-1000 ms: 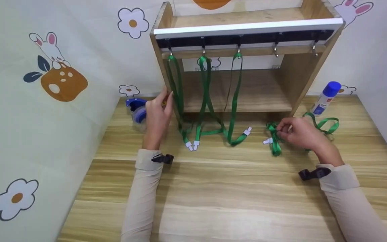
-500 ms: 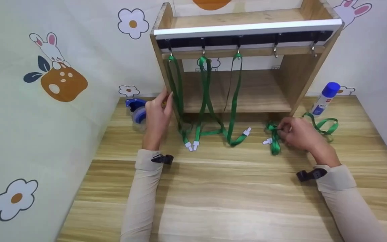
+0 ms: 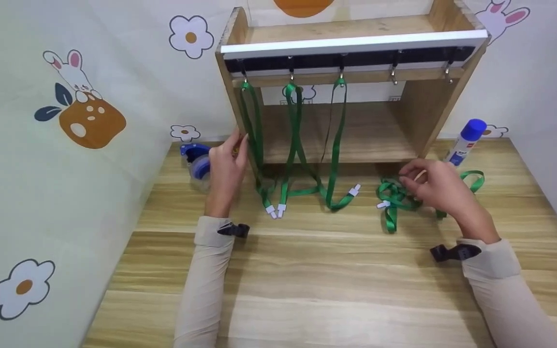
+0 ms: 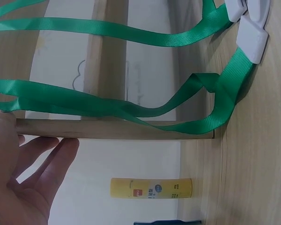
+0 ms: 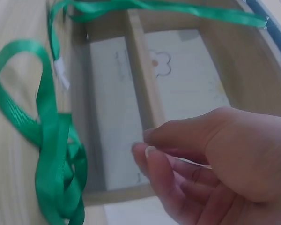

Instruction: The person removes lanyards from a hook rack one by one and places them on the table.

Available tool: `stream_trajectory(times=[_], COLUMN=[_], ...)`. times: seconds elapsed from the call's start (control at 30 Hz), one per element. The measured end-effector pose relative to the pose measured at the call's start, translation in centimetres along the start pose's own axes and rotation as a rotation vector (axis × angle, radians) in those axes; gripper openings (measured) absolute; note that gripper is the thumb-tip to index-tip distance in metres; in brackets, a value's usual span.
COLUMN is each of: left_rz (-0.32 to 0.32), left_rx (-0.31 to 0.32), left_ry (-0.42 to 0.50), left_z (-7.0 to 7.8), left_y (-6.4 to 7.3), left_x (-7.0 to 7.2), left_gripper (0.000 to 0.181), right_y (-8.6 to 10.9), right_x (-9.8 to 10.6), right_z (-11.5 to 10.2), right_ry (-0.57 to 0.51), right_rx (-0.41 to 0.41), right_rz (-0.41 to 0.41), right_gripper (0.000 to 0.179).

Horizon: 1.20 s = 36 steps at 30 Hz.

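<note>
My left hand [image 3: 226,166] holds the left side panel of a wooden rack [image 3: 341,159], its thumb and fingers on either side of the panel edge in the left wrist view. Three green lanyards [image 3: 337,145] with white clips hang from the rack's left hooks. My right hand [image 3: 440,186] hovers over a loosely heaped green lanyard [image 3: 391,220] on the table, its white clip [image 3: 383,204] at the left. In the right wrist view its fingers are loosely bent, with nothing seen between them. Another green lanyard [image 3: 476,181] lies partly hidden behind the right hand.
Two metal hooks [image 3: 394,77] on the right of the rack are bare. A blue-capped bottle [image 3: 463,145] stands at the back right. A blue tape dispenser [image 3: 196,157] is beside the left hand. In the left wrist view, a yellow tube [image 4: 151,188] appears beyond the rack's side.
The right hand has let go of the lanyard bundle and risen slightly. The bundle has loosened and spread out on the table. The left hand has kept its place on the rack.
</note>
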<state>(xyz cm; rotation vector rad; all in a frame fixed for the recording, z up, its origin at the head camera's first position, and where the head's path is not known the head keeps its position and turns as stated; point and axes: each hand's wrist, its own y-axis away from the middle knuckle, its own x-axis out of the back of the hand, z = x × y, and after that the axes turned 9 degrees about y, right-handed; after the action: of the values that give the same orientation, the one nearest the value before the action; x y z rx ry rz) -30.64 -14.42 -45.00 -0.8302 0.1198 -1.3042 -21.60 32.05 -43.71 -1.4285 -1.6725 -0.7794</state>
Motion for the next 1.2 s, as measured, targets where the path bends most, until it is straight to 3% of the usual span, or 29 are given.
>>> stream_trajectory(times=[0.27, 0.4, 0.57, 0.67, 0.8, 1.03, 1.2], left_rz=[0.015, 0.031, 0.015, 0.009, 0.009, 0.017, 0.018], left_rx=[-0.028, -0.047, -0.031, -0.019, -0.011, -0.049, -0.044], left_ry=[-0.019, -0.031, -0.023, -0.024, -0.025, -0.019, 0.003], left_z=[-0.3, -0.4, -0.3, -0.3, -0.3, -0.4, -0.4], left_y=[0.2, 0.2, 0.1, 0.1, 0.1, 0.0, -0.1], left_x=[0.0, 0.0, 0.0, 0.0, 0.1, 0.0, -0.1], left_gripper=[0.029, 0.024, 0.026, 0.027, 0.026, 0.025, 0.027], right_y=[-0.7, -1.4, -2.1, -2.8, -3.7, -5.8, -6.9], right_x=[-1.7, -2.3, -2.4, -2.8, -3.8, -5.1, -5.1], right_z=[-3.5, -5.5, -8.5, -10.3, -12.3, -14.4, -14.8], right_ry=[-0.041, -0.125, -0.299, -0.344, -0.342, -0.298, -0.344], right_rx=[0.099, 0.126, 0.158, 0.178, 0.165, 0.118, 0.117], right_rz=[0.226, 0.313, 0.380, 0.410, 0.455, 0.513, 0.527], right_gripper=[0.019, 0.017, 0.019, 0.021, 0.031, 0.047, 0.036])
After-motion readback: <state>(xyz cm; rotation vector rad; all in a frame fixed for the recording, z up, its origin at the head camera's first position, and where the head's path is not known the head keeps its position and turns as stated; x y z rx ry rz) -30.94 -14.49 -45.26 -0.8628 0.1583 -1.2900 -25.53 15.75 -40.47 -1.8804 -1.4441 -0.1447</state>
